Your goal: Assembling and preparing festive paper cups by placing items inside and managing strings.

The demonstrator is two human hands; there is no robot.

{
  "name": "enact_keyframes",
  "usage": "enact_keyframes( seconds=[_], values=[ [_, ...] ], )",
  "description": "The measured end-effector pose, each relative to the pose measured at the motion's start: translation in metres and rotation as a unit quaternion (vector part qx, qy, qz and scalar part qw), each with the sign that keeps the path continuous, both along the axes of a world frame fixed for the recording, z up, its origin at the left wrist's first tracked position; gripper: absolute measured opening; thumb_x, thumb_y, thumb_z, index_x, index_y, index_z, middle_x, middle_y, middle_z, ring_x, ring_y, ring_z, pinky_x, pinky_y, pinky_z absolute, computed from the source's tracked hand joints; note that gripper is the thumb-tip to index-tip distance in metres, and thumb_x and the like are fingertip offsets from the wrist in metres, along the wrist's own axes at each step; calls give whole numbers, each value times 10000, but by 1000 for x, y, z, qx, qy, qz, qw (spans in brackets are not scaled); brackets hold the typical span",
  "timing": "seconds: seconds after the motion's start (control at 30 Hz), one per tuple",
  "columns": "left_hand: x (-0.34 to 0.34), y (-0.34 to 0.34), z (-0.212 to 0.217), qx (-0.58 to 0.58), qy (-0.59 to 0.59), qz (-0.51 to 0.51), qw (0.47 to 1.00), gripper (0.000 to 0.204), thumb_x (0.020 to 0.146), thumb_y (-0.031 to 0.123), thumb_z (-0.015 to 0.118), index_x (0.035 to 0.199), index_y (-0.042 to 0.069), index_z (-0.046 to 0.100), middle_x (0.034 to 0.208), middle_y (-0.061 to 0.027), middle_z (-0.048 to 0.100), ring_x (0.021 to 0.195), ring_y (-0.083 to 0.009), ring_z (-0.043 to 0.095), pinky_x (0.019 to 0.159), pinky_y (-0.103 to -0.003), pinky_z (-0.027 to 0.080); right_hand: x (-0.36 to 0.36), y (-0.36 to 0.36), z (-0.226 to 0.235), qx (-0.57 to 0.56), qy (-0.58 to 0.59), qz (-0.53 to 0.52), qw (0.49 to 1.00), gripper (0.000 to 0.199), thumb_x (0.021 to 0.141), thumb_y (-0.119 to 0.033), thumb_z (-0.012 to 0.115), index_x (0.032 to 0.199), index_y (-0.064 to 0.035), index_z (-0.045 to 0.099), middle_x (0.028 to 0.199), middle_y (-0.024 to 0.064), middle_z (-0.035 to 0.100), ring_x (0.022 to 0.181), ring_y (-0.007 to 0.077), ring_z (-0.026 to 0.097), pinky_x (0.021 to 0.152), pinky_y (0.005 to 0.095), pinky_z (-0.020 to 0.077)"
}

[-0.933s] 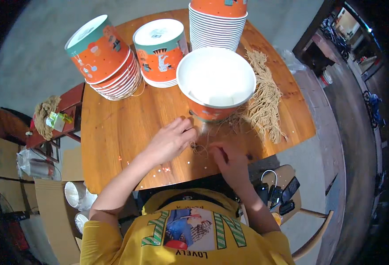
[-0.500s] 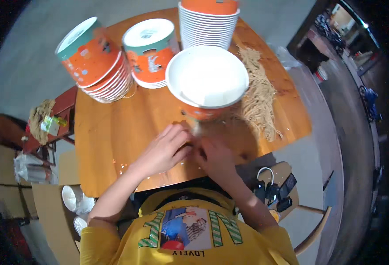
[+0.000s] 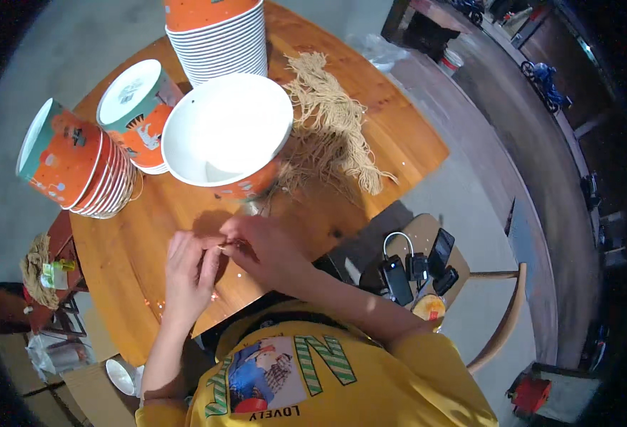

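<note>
My left hand (image 3: 189,270) and my right hand (image 3: 267,249) meet over the near part of the table, fingers pinched together. Between their fingertips shows a small tan bit of string (image 3: 222,248); most of it is hidden. Just beyond them stands an orange paper bucket (image 3: 228,128), its white inside facing up, apart from my fingers. To its right lies a loose bundle of tan string (image 3: 342,121). Behind the bucket rises a tall stack of nested buckets (image 3: 217,53). Two upside-down groups, a left stack (image 3: 78,164) and a shorter one (image 3: 143,128), stand on the left.
The wooden table (image 3: 392,142) has a rounded edge. At right, a chair (image 3: 417,242) holds a phone (image 3: 441,249), a black power bank (image 3: 397,279) and a white cable. On the left are a red bench with more string (image 3: 37,267) and a cardboard box (image 3: 93,388).
The view has turned, so table and buckets sit further left. My hands have moved back from the bucket's base toward me, and the pinched string bit now shows.
</note>
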State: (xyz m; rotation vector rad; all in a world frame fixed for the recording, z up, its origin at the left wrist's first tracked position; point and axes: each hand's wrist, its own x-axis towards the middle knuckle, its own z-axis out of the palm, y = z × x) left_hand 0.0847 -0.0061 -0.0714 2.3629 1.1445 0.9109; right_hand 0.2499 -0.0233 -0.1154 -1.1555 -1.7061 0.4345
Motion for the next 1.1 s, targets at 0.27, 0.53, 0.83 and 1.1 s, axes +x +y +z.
enact_keyframes(
  seconds=[0.27, 0.53, 0.83, 1.1],
  values=[
    [-31, 11, 13, 182, 106, 141, 967, 55, 818, 2, 549, 872, 12, 553, 886, -151, 547, 848, -314, 525, 781, -376, 408, 4, 8, -21, -34, -157, -10, 987, 138, 853, -177, 587, 914, -53, 590, 911, 116, 588, 897, 306, 572, 789, 395, 467],
    [-52, 4, 25, -144, -335, 161, 917, 78, 933, 73, 498, 909, 26, 556, 860, -48, 583, 838, -121, 552, 807, -267, 428, 8, 6, 11, -77, 21, -54, 995, 162, 847, -144, 584, 973, -45, 600, 922, 123, 579, 884, 293, 571, 812, 385, 479],
    [-9, -32, 19, 196, 125, 30, 972, 312, 694, 109, 680, 989, 29, 619, 801, -40, 546, 700, -195, 489, 633, -340, 365, -21, -36, 38, -344, 276, 160, 883, 312, 977, -264, 456, 1067, 1, 594, 991, 100, 616, 912, 176, 586, 826, 324, 468],
    [-1, -39, 2, 174, 164, 13, 971, 448, 722, 107, 612, 1153, -6, 578, 788, -12, 514, 751, -171, 466, 679, -321, 372, 2, -30, 27, -360, 270, 170, 877, 158, 924, -73, 457, 1028, -29, 567, 971, 10, 538, 875, 97, 501, 774, 234, 413]
  ],
)
